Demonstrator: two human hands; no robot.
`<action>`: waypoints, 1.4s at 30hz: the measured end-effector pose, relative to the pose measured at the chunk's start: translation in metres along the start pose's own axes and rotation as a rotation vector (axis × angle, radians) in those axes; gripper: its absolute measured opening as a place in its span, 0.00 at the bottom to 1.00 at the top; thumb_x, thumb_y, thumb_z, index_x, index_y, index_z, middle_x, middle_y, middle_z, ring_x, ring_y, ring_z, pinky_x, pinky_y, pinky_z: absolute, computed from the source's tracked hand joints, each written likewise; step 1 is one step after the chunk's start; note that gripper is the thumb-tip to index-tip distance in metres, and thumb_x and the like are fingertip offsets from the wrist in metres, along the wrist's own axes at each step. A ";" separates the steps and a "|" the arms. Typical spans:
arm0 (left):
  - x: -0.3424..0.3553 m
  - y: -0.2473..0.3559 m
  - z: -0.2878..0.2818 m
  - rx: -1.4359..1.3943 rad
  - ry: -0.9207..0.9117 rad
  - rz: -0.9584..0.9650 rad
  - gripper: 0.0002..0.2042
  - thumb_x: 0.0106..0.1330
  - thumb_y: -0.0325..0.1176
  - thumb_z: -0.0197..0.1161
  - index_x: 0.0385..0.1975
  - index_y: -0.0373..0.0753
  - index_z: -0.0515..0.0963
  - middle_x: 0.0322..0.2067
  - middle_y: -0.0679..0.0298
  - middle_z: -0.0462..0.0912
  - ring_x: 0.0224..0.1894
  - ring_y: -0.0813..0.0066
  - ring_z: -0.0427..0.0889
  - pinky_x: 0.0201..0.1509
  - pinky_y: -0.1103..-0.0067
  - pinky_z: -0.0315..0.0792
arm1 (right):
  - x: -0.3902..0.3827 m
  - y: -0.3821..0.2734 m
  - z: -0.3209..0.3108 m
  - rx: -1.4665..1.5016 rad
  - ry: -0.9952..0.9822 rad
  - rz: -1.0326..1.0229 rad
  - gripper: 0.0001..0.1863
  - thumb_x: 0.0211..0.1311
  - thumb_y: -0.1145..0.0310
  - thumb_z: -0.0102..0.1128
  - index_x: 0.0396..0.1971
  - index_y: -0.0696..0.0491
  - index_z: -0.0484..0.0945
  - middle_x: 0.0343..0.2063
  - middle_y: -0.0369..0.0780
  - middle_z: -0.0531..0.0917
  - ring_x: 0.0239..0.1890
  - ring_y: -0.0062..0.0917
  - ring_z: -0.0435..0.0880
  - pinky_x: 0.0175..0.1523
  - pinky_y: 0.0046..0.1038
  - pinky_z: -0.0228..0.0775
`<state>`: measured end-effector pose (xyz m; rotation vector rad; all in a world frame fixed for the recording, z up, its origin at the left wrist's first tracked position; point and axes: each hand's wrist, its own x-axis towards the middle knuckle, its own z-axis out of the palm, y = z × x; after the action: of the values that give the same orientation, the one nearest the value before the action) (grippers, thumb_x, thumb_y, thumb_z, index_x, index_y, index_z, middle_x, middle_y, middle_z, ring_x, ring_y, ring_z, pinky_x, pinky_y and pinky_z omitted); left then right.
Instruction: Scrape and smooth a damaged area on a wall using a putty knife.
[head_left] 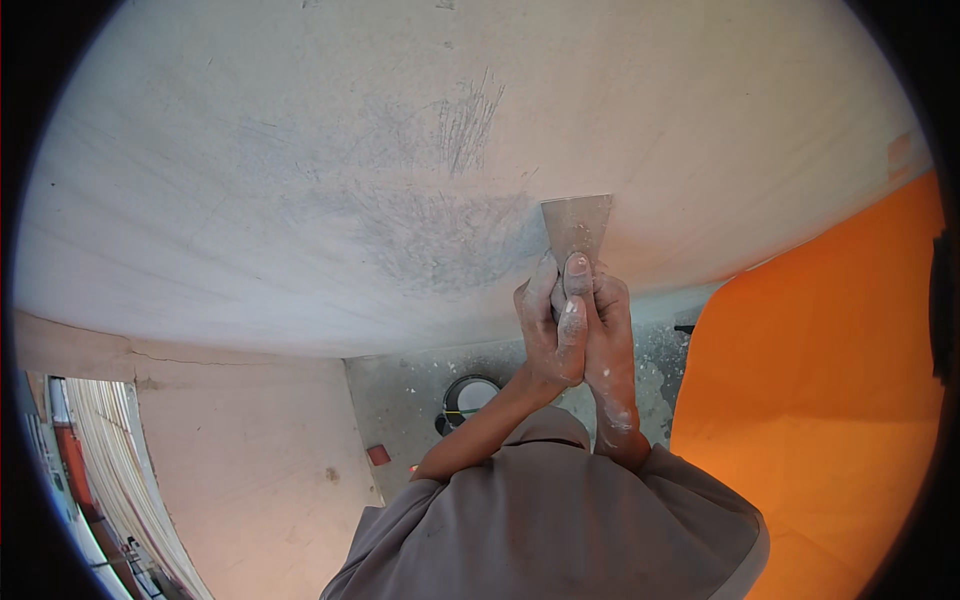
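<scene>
Against the pale plastered wall (300,200), just right of a grey scratched patch (430,230), the flat metal blade of a putty knife (577,228) lies pressed to the surface. Both hands wrap its handle together: the left hand (545,335) and the right hand (606,335) each have a closed grip on it, fingers dusted white. Far below, on the concrete floor (400,400), stands a round bucket (468,398), with a small red block (378,455) near it. An orange wall (820,400) fills the right side.
</scene>
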<state>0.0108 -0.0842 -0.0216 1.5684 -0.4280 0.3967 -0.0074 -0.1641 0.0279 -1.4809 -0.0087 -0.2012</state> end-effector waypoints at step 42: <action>-0.051 -0.039 0.038 -0.534 0.156 -0.343 0.26 0.76 0.51 0.42 0.42 0.31 0.75 0.32 0.60 0.76 0.33 0.71 0.75 0.39 0.74 0.70 | -0.016 0.044 -0.011 -0.353 0.111 0.110 0.28 0.80 0.55 0.50 0.25 0.64 0.78 0.20 0.43 0.78 0.23 0.25 0.75 0.33 0.33 0.70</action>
<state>-0.0144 -0.1199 -0.0820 1.0528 -0.1208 0.1201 -0.0180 -0.1700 -0.0183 -1.8138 0.2067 -0.2026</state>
